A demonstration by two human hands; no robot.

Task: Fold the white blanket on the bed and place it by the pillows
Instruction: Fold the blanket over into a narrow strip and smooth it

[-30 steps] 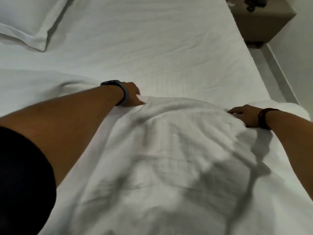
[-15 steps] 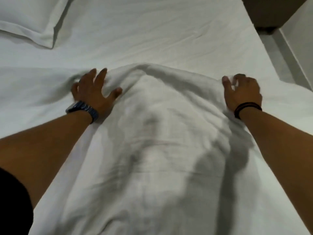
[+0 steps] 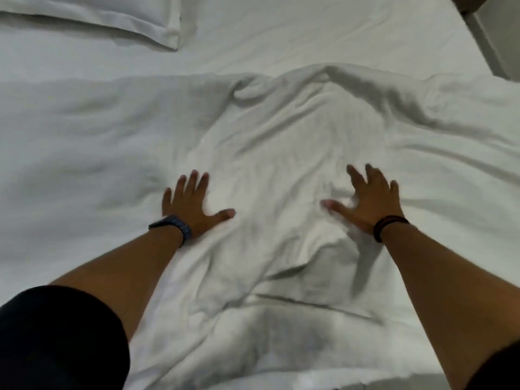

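The white blanket [image 3: 275, 130] lies rumpled across the bed, its far folded edge bunched about a third of the way down the view. My left hand [image 3: 191, 205], with a dark watch on the wrist, rests flat on the blanket with fingers spread. My right hand [image 3: 365, 201], with a dark wristband, lies flat on it too, fingers apart, a little blurred. Neither hand grips the cloth. A white pillow [image 3: 112, 18] lies at the top left, beyond the blanket.
The white bed sheet [image 3: 309, 32] shows between the blanket and the pillow. At the top right the bed's edge meets a strip of floor and wall [image 3: 495, 38]. The near edge of the bed runs along the bottom.
Both hands let go of the blanket's far edge and drew back toward me. They now lie flat in its middle. The view shifted so more of the pillow shows.
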